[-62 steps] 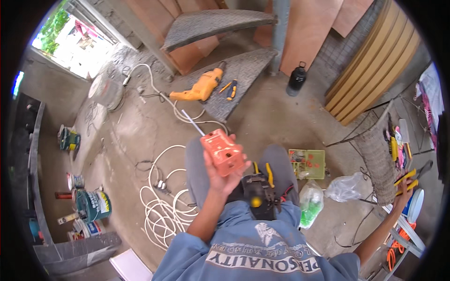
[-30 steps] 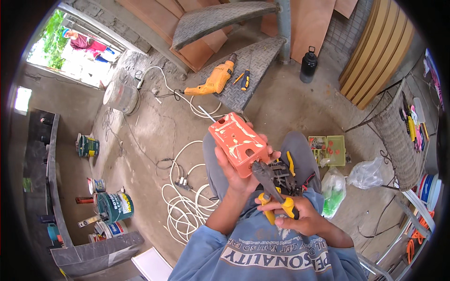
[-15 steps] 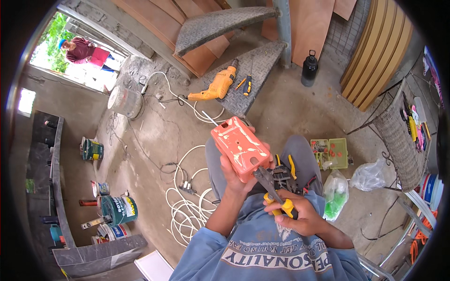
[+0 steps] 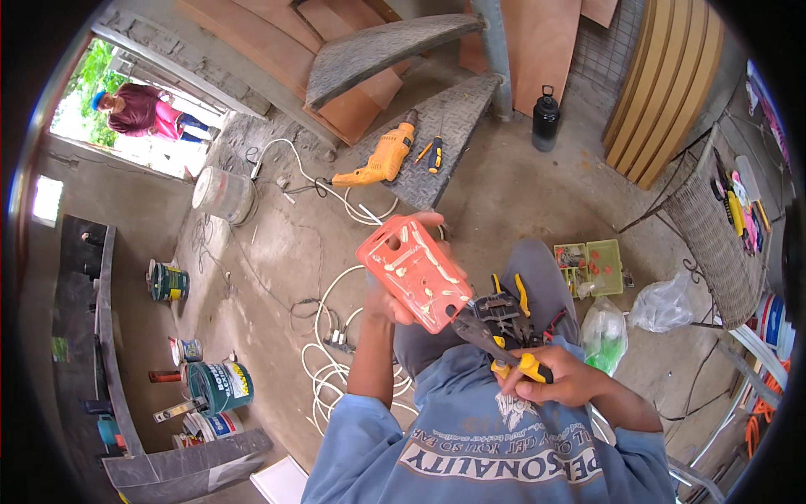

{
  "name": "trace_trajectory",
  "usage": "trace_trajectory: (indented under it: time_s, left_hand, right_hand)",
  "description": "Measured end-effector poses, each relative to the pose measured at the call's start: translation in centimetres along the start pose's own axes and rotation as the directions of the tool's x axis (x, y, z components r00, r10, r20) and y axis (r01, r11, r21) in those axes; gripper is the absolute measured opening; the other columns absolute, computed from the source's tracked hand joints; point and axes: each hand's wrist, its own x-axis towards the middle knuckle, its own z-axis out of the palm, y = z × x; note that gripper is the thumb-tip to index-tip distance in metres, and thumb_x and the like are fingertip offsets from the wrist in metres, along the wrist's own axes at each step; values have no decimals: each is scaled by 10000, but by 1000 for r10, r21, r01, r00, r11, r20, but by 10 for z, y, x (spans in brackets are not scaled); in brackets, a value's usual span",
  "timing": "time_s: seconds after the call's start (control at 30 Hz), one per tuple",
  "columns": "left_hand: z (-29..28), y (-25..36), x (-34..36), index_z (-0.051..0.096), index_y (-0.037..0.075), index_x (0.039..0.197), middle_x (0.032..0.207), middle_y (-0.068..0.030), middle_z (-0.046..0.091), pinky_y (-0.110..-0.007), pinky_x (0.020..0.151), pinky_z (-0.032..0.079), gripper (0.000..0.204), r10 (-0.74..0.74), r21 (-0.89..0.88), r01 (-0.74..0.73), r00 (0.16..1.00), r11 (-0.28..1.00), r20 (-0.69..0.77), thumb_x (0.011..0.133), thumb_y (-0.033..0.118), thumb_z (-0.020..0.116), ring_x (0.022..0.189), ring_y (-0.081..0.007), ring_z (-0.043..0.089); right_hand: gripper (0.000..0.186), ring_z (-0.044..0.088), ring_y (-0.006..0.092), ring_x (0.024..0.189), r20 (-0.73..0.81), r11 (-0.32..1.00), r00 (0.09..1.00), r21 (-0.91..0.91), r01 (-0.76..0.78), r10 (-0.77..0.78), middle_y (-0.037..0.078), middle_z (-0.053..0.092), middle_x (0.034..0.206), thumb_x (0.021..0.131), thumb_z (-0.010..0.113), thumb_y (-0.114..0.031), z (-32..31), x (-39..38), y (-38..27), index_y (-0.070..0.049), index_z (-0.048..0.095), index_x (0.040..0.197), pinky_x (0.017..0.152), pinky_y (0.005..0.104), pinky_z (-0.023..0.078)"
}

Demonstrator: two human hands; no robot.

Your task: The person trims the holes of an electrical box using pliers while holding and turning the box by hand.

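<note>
Near the middle of the frame, we held an orange plastic electrical box (image 4: 416,273) in our left hand (image 4: 384,300), with yellow-handled pliers (image 4: 480,332) at its lower right end.

Our left fingers wrapped around the box's edges, its pale-streaked face turned up; our right hand (image 4: 567,378), right of centre in the lower frame, had its fingers closed around the pliers' handles, though we could not tell whether the dark jaws gripped the box. At upper centre, a yellow power drill (image 4: 382,160) lay partly on a diamond-plate stair tread (image 4: 462,122), near a screwdriver (image 4: 435,156). Loops of white cable (image 4: 317,323) lay left of our lap, and an open yellow-green organizer case (image 4: 604,260) lay toward the right.
</note>
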Motion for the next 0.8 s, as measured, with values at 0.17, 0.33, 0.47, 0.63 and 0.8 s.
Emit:
trace_trajectory:
  time_s: [0.17, 0.33, 0.47, 0.63, 0.8]
  left_hand:
    - [-8, 15, 3, 261, -61, 1331, 831, -221, 637, -332, 624, 528, 1219, -84, 119, 77, 995, 990, 54, 438, 461, 907, 744, -286, 655]
    - [-4, -30, -10, 288, 82, 1363, 1094, -179, 584, -396, 749, 538, 942, 33, -611, -83, 995, 788, -92, 715, 687, 608, 935, -287, 588]
    - [19, -37, -19, 320, 109, 1352, 1146, -146, 560, -453, 856, 488, 885, -42, -738, -100, 984, 667, -171, 746, 718, 534, 983, -293, 550]
    - [33, -34, -20, 299, 124, 1355, 1153, -135, 556, -479, 885, 465, 898, -14, -723, -103, 988, 684, -154, 731, 715, 558, 1001, -295, 555]
    - [38, -29, -18, 288, 130, 1355, 1155, -134, 556, -483, 883, 460, 933, 9, -708, -96, 992, 700, -125, 699, 718, 593, 1003, -290, 564]
  right_hand:
    - [301, 571, 183, 982, 95, 998, 995, -65, -22, 28, 100, 616, 1085, 891, 572, -263, -10, -3, -9, -28, 592, 1077, 903, 305, 405]
    - [462, 556, 176, 1029, -152, 982, 986, -183, 39, -67, 101, 603, 1180, 895, 565, -264, 2, 2, -24, -5, 432, 1254, 927, 316, 393]
    - [526, 543, 184, 1082, -91, 997, 994, -40, 59, -63, 113, 612, 1172, 896, 566, -249, 14, 7, -19, -1, 382, 1322, 953, 328, 377]
    - [507, 540, 188, 1089, -30, 994, 997, 79, 78, -76, 118, 617, 1153, 902, 558, -236, 23, 15, -21, -5, 395, 1323, 957, 327, 372]
    - [469, 532, 203, 1109, 13, 989, 998, 137, 60, -63, 113, 599, 1174, 911, 549, -232, 27, 18, -17, -3, 427, 1301, 970, 328, 363]
